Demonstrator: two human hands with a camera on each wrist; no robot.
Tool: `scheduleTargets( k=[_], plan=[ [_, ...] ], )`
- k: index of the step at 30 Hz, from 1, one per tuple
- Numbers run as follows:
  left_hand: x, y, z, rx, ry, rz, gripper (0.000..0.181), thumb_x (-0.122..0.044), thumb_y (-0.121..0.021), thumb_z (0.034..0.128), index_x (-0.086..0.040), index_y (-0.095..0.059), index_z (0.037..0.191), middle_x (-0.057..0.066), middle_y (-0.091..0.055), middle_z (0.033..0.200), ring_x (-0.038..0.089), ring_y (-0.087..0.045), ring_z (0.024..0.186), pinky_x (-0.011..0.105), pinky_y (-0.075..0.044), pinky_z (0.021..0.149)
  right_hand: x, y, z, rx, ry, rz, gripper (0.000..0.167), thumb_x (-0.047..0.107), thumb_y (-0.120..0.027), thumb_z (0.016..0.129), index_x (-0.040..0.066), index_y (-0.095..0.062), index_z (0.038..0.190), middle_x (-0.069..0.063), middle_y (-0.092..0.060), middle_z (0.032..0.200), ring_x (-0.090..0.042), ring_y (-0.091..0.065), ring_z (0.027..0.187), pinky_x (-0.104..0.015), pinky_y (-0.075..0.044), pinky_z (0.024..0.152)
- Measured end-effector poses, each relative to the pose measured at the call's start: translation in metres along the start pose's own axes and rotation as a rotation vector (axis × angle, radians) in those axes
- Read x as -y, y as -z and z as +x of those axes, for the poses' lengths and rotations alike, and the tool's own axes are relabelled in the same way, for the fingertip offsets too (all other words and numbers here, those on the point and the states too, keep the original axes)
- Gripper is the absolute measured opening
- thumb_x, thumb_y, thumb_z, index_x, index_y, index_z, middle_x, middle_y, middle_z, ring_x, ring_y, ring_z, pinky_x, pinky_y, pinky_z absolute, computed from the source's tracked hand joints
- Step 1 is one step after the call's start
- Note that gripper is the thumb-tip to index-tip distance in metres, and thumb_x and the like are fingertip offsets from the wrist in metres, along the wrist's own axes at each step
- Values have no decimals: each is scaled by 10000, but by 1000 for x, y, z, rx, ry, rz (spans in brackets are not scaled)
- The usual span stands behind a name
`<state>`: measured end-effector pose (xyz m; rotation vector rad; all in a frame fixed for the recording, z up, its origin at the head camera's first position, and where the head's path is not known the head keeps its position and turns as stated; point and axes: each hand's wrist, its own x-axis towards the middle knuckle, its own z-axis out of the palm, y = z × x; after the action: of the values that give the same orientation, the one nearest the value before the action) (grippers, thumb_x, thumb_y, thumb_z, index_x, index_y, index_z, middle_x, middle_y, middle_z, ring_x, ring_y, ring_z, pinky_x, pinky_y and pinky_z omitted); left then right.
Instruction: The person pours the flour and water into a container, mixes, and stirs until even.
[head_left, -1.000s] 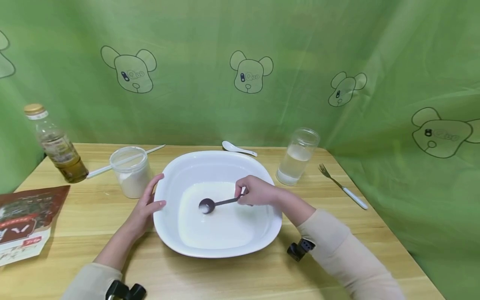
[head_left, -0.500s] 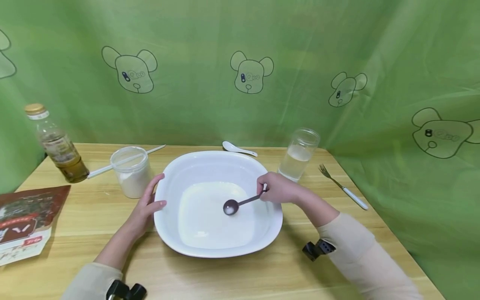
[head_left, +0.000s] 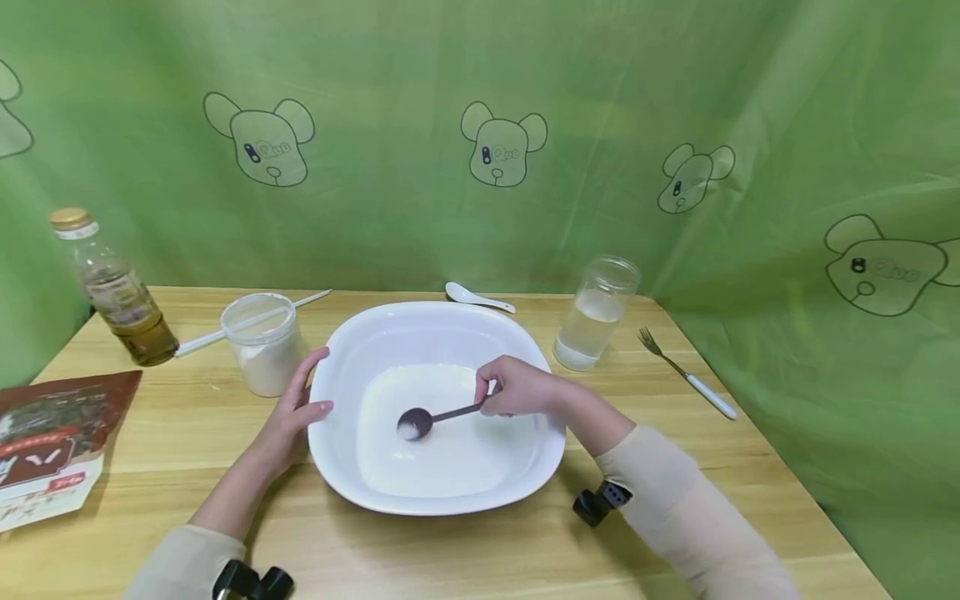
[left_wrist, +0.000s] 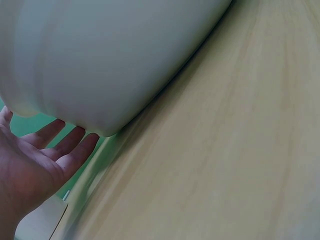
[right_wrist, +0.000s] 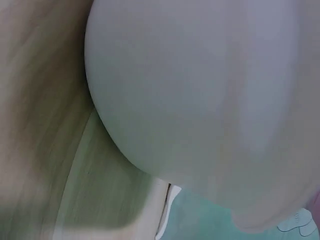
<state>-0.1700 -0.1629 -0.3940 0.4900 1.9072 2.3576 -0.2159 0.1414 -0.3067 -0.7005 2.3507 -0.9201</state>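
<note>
A white basin stands mid-table, with a milky white liquid covering its bottom. At its left edge my left hand holds the rim, thumb over the lip. The left wrist view shows the fingertips of that hand against the outer wall. My right hand reaches over the right rim and pinches the handle of a dark brown measuring spoon. The spoon's bowl is low over the liquid, with something white in it; whether it touches the surface I cannot tell. Basin wall fills most of the right wrist view.
Left of the basin are a jar of white powder, a white stick, a bottle of amber liquid and a red-brown pouch. A white spoon lies behind. A glass of cloudy liquid and a fork are right.
My right hand moved the measuring spoon right across the basin, then back left to about where it was a second ago. The left hand and basin have stayed put.
</note>
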Motion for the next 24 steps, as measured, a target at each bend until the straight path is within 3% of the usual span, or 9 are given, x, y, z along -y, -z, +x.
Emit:
scheduleTargets(
  k=[5,9,13,19,24],
  plan=[
    [0,0,0,5,-7,-6,639,-17,-424,783,-195,-171,1343,252,-363,1143,236,-558,875,428,-503,635,0,7,-21,22,21,-98,109,-63,-534,683,42,-558,697,10,-426,474,-70,-364,405,-177,-289,381],
    [0,0,-1,2,-18,-9,638,-12,-420,785,-199,-176,1343,255,-355,1152,231,-557,876,419,-505,633,-4,19,-33,-61,14,-241,121,-58,-533,669,62,-553,667,10,-472,542,-74,-372,440,-190,-316,396],
    [1,0,0,4,-27,-7,632,-9,-417,791,-204,-179,1343,244,-368,1142,229,-559,871,416,-507,629,-6,26,-31,-156,-20,-303,109,-41,-550,670,67,-558,670,-10,-506,598,-97,-388,473,-214,-341,423],
    [2,1,0,-4,-7,-1,640,-17,-425,785,-206,-177,1344,267,-355,1150,231,-558,871,424,-504,637,-2,15,-8,-209,-3,-227,84,-38,-567,677,45,-562,693,-15,-511,601,-102,-429,489,-215,-364,451],
    [1,1,0,-7,7,10,644,-23,-425,784,-206,-169,1346,264,-350,1161,240,-558,876,429,-501,644,3,-4,7,-109,39,-73,60,-37,-570,705,19,-567,726,3,-493,532,-80,-432,444,-183,-344,407]
  ],
)
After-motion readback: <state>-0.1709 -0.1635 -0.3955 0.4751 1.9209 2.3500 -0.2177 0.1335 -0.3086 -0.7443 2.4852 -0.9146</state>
